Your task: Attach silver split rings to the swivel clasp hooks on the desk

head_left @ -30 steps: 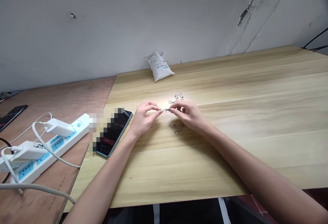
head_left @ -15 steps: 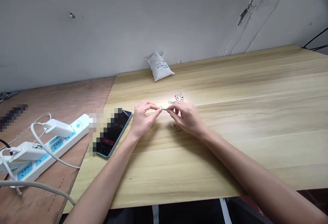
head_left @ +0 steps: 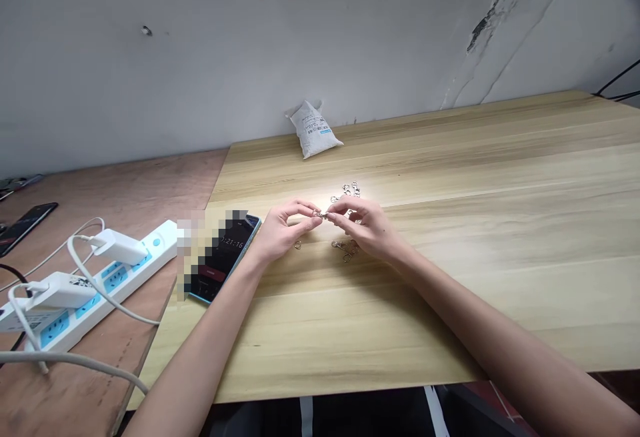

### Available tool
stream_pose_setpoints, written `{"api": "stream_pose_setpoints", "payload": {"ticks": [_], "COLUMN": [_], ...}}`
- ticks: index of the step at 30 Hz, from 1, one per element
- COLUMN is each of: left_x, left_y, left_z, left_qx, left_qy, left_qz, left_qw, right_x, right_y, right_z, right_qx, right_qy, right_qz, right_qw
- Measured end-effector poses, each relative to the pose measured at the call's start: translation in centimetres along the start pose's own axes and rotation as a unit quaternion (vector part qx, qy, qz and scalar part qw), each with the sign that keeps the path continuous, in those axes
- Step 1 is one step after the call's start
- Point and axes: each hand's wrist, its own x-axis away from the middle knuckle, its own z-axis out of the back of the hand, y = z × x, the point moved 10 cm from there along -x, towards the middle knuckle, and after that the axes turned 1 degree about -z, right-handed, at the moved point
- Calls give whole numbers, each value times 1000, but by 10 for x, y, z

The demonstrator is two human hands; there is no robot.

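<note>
My left hand (head_left: 289,231) and my right hand (head_left: 364,225) meet above the light wooden table (head_left: 320,330), their fingertips pinching a small silver metal clasp (head_left: 321,214) from both sides. Its exact form is partly hidden by my fingers. Beyond my right hand lies a loose group of silver swivel clasps (head_left: 349,190). Another small group (head_left: 344,249) sits just below that hand, and a tiny metal ring (head_left: 298,245) lies under my left hand.
A phone (head_left: 225,257) showing a timer lies left of my left hand, partly pixelated. A white power strip (head_left: 100,283) with plugged-in chargers and cables sits on a lower plywood surface (head_left: 125,183), with another phone (head_left: 23,227). A white packet (head_left: 315,130) leans against the wall.
My fingers have closed in around the small clasp, and my hands sit slightly nearer each other. The view has shifted a little. The loose clasps on the table stay in place.
</note>
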Motion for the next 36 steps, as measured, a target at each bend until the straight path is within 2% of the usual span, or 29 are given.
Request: {"api": "stream_pose_setpoints", "payload": {"ticks": [11, 15, 18, 23, 26, 28, 30, 32, 34, 36], "left_x": [2, 3, 3, 2, 2, 4, 8, 11, 13, 12], "left_y": [-5, -8, -9, -3, 12, 28, 41, 46, 46, 44], "left_z": [-3, -3, 0, 10, 10, 4, -7, -16, -17, -10], "left_qx": [74, 73, 71, 43, -88, -236, -374, -459, -485, -469], "left_qy": [-31, -28, -5, 44, 45, 50, 56, 58, 66, 82], "left_qz": [55, 70, 72, 42, -24, -97, -164, -202, -209, -195], "left_qw": [995, 994, 995, 997, 995, 966, 911, 863, 846, 857], "right_x": [2, 3, 4, 2, 0, -1, -1, 0, 1, 1], "right_y": [13, 18, 17, 16, 14, 10, 8, 8, 9, 12], "right_z": [-7, -9, -10, -3, 5, 7, 7, 6, 6, 3], "right_qx": [-78, -89, -92, -79, -28, 23, 65, 87, 81, 42], "right_qy": [-33, -38, -39, -29, -13, -2, 18, 46, 67, 61], "right_qz": [-73, -92, -88, -83, -63, -38, -23, -28, -43, -60], "right_qw": [994, 991, 991, 993, 998, 999, 997, 995, 994, 995]}}
